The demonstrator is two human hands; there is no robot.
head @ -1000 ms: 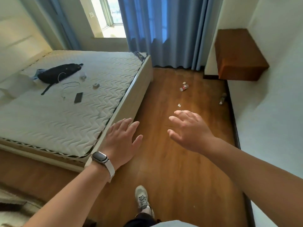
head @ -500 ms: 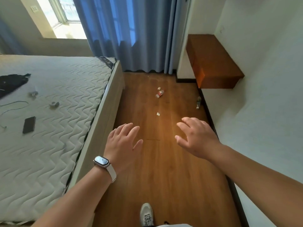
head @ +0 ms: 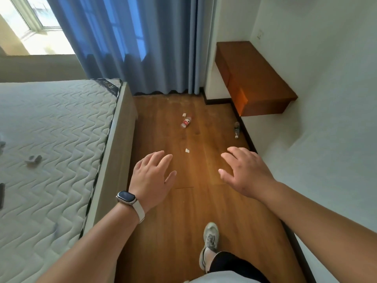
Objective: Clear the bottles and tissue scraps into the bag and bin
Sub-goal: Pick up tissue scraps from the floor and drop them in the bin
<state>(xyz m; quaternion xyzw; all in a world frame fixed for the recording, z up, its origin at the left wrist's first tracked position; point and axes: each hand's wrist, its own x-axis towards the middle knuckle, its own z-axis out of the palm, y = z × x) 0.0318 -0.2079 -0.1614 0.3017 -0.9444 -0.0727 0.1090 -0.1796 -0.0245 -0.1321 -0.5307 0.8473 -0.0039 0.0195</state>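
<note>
Through the head camera I saw a strip of wooden floor point(head: 173, 231) running between a bed point(head: 120, 144) on the left and a white wall point(head: 330, 139) on the right. A blue curtain point(head: 132, 43) hung at the far end with a bright window point(head: 36, 27) to its left. A brown wooden cabinet point(head: 255, 78) was fixed to the right wall, clear of the floor. On the bare mattress point(head: 61, 123) lay a small grey object point(head: 33, 160) that I could not identify.

The task's things were all on the floor ahead of the hands. A clear bottle with a red label point(head: 186, 122) lay on its side mid-floor, with a tissue scrap point(head: 184, 114) just beside its far end. A second bottle point(head: 236, 129) lay along the dark skirting board, under the cabinet's near corner. A nearer tissue scrap point(head: 187, 150) sat just beyond the gap between the two hands, with bare boards around it.

My left hand point(head: 152, 178), a watch point(head: 126, 197) on its wrist, hovered palm down beside the bed frame. Its fingers point(head: 161, 158) were straight, spread and held nothing. My right hand point(head: 246, 172) was level with it nearer the wall, fingers point(head: 234, 152) spread, slightly bent and empty. A grey shoe point(head: 210, 240) was on the floor below.
</note>
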